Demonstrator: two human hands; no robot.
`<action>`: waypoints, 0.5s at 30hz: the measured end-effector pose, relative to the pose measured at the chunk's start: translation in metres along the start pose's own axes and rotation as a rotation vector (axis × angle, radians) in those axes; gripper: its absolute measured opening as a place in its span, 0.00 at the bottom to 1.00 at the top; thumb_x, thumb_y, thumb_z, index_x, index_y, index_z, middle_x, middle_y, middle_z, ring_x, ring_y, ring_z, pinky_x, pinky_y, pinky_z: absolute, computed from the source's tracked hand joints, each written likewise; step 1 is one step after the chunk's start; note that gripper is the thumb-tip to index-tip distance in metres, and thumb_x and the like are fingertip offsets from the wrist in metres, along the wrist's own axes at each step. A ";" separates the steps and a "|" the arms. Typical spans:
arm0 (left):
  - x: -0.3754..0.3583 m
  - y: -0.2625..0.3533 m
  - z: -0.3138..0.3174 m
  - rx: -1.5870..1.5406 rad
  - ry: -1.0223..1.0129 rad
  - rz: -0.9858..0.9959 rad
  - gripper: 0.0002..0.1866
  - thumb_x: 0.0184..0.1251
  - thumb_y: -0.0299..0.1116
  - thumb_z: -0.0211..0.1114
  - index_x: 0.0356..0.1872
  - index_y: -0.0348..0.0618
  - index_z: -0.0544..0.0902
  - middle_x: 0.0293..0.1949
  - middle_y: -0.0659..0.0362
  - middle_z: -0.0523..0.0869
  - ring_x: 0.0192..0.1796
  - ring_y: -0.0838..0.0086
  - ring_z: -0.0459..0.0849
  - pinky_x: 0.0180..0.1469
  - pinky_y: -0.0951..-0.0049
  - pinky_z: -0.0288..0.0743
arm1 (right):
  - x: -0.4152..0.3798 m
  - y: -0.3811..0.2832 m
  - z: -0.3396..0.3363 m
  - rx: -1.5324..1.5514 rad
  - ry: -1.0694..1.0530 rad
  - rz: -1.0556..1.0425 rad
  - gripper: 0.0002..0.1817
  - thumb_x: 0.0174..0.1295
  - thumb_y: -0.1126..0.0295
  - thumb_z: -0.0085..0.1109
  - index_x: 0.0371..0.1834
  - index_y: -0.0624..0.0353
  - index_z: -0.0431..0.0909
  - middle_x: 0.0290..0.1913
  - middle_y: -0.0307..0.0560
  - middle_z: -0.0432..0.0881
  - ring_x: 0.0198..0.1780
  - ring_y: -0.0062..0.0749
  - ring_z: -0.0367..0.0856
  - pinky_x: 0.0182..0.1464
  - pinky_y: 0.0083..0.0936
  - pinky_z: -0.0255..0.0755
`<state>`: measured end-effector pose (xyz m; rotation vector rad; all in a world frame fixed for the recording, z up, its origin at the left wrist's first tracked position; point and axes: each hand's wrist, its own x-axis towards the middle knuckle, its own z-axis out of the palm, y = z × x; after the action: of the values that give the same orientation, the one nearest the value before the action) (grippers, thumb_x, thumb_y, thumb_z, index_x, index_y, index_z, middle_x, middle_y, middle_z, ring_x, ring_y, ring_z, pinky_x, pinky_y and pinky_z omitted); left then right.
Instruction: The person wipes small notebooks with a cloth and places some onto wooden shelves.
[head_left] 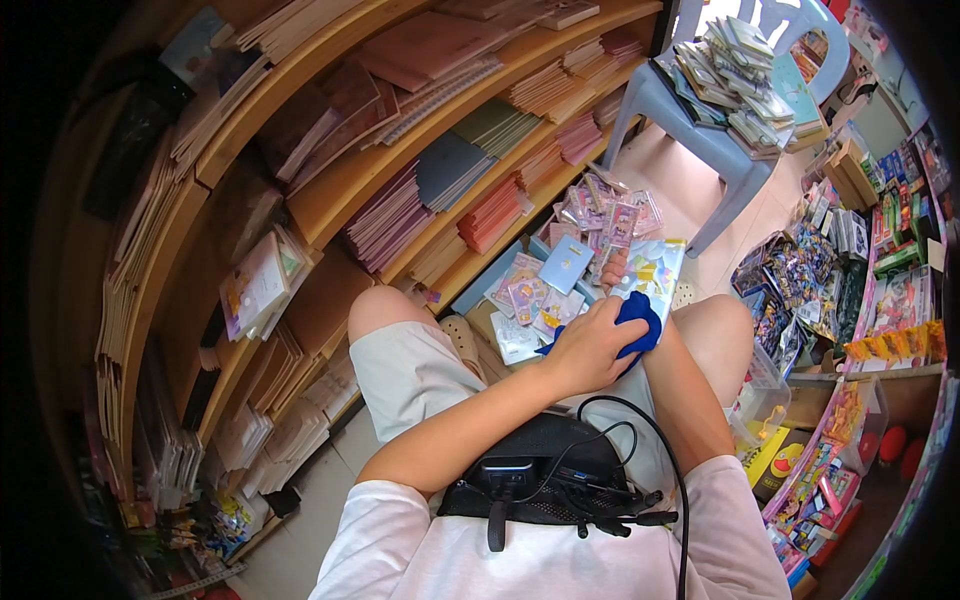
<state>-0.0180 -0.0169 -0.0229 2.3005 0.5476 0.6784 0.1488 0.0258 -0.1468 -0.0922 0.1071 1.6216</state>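
My left hand (590, 350) reaches across my lap and is closed on a blue cloth (637, 318), which presses on a flat white packet with colourful print (655, 272). My right hand (613, 268) is mostly hidden under the cloth and my left hand. Only its fingertips show, gripping the packet's left edge. The packet rests above my knees as I sit in pale shorts. Just beyond it is a heap of small pink-printed card packs (605, 212) in a light blue tray (478, 285).
Wooden shelves (340, 185) stacked with notebooks run along the left. A grey plastic stool (690, 135) piled with booklets stands ahead. Racks of toys and sticker packs (860, 270) fill the right. A clear plastic bin (762, 395) is by my right knee. A black device with cables (540, 475) hangs at my chest.
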 end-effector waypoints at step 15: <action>0.002 -0.004 -0.020 -0.009 -0.159 0.074 0.15 0.51 0.30 0.67 0.42 0.50 0.78 0.37 0.49 0.72 0.43 0.53 0.74 0.42 0.60 0.70 | 0.004 -0.002 0.001 0.030 -0.059 0.022 0.20 0.65 0.53 0.41 0.42 0.59 0.73 0.34 0.46 0.74 0.34 0.33 0.72 0.37 0.28 0.70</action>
<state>-0.0297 -0.0033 -0.0123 2.3506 0.3861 0.5250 0.1508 0.0305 -0.1461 -0.0200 0.0873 1.6426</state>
